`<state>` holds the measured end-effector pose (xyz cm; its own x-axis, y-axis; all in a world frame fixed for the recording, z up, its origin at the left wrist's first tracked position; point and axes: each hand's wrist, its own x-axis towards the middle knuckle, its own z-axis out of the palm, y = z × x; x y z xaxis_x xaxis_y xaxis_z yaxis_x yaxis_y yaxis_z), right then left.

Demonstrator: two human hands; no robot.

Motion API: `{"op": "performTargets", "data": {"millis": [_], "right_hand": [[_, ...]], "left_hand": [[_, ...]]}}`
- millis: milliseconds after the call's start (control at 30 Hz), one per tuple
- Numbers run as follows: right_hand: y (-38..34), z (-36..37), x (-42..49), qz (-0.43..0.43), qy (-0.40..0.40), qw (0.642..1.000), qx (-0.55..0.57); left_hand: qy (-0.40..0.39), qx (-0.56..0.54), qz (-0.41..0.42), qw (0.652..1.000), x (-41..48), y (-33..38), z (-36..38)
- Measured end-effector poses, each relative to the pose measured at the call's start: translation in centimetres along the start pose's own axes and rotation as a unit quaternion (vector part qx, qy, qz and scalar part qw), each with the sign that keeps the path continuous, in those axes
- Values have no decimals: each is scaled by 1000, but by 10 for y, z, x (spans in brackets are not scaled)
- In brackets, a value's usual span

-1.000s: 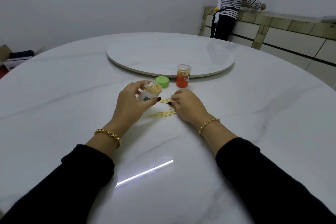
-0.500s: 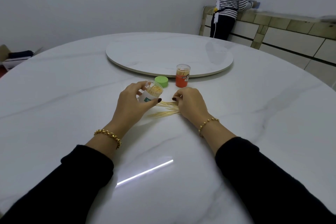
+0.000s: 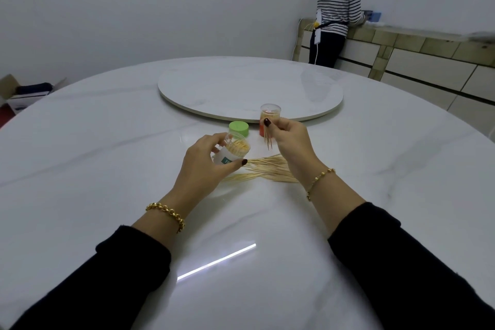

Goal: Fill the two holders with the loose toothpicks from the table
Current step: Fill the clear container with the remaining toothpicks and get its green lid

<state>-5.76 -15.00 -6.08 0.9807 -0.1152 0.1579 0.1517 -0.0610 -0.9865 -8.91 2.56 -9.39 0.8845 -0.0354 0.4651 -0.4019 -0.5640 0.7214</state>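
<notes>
A nearly full, tilted holder is being gripped by the left hand; a few toothpicks are being pinched by the right hand, with an orange holder of toothpicks standing just beyond.

Centre: orange holder lower half hidden behind right hand. Label on clear holder mostly covered by left hand, print unreadable. Right end of loose toothpicks hidden behind wrist. Left edge cuts cardboard box.
</notes>
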Motion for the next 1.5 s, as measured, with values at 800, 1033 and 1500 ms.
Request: {"op": "performTargets", "data": {"millis": [800, 1033, 1500], "right_hand": [[8, 32, -25, -159, -47, 986, -14], [20, 37, -34, -279, -114, 919, -253], [37, 23, -19, -160, -125, 878, -434]], "left_hand": [[4, -65, -28, 997, -3, 10, -1], [10, -65, -26, 997, -1, 9, -3], [43, -64, -88, 993, 8, -18, -18]]}}
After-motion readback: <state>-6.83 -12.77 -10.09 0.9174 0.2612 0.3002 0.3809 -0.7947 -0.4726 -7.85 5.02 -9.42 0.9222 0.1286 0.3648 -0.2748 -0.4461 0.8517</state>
